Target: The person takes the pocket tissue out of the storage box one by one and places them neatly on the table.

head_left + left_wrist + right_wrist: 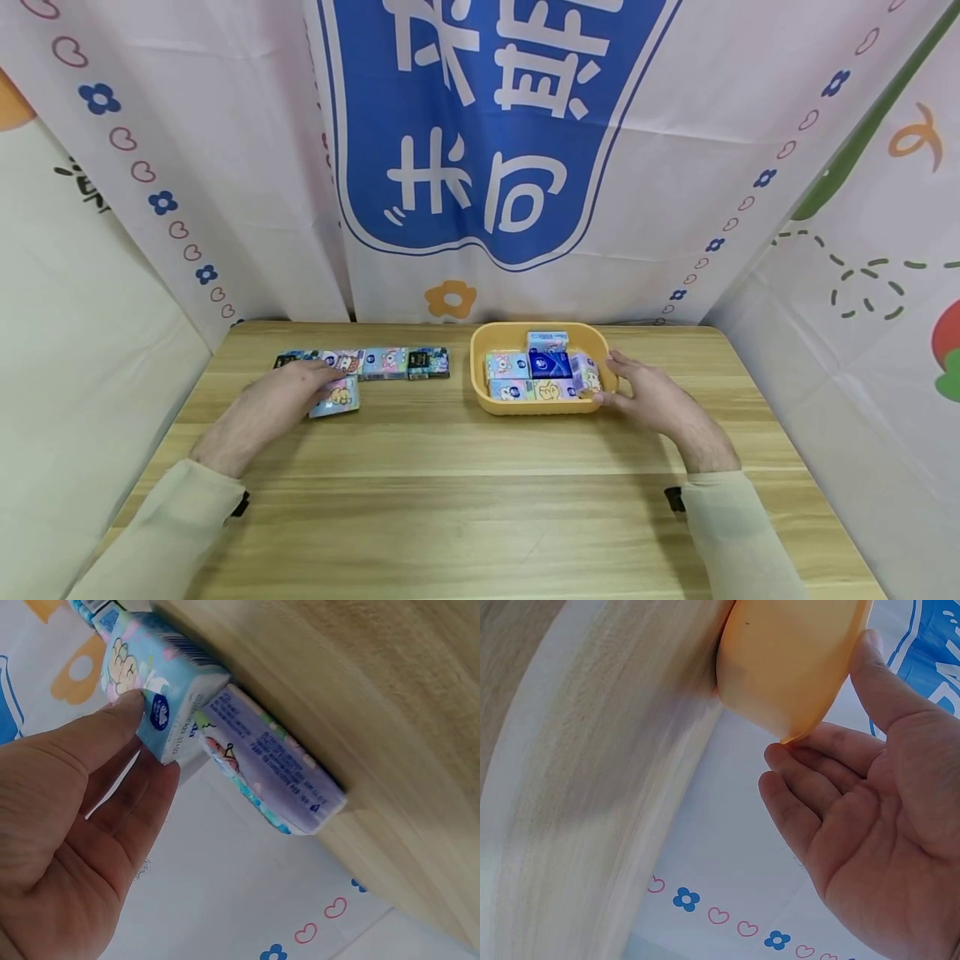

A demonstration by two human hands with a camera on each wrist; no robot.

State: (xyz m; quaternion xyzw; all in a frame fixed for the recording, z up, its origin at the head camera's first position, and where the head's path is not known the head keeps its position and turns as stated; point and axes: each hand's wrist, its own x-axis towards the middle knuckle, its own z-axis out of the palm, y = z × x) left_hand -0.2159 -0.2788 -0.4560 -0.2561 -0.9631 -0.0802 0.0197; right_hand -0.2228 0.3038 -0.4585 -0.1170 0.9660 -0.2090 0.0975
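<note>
My left hand (pixel 273 400) pinches a light blue tissue pack (pixel 336 398) with a yellow cartoon figure, at the front of a row of packs. In the left wrist view the thumb lies on the face of this pack (pixel 154 682), with the fingers behind it. A purple-sided pack (pixel 274 761) is right beside it. At the right end of a yellow basket (pixel 483 407), my right hand (pixel 652 396) holds the rim between thumb and fingers. Several small tissue packs (pixel 551 364) lie inside, one of them dark blue. The right wrist view shows the basket's outer wall (pixel 787 667).
The row of packs (pixel 386 362) lies left of the basket near the table's back edge, with dark-printed packs among the pastel ones. A wooden table (pixel 465 500) carries everything. White printed curtains (pixel 247 167) hang behind and at both sides.
</note>
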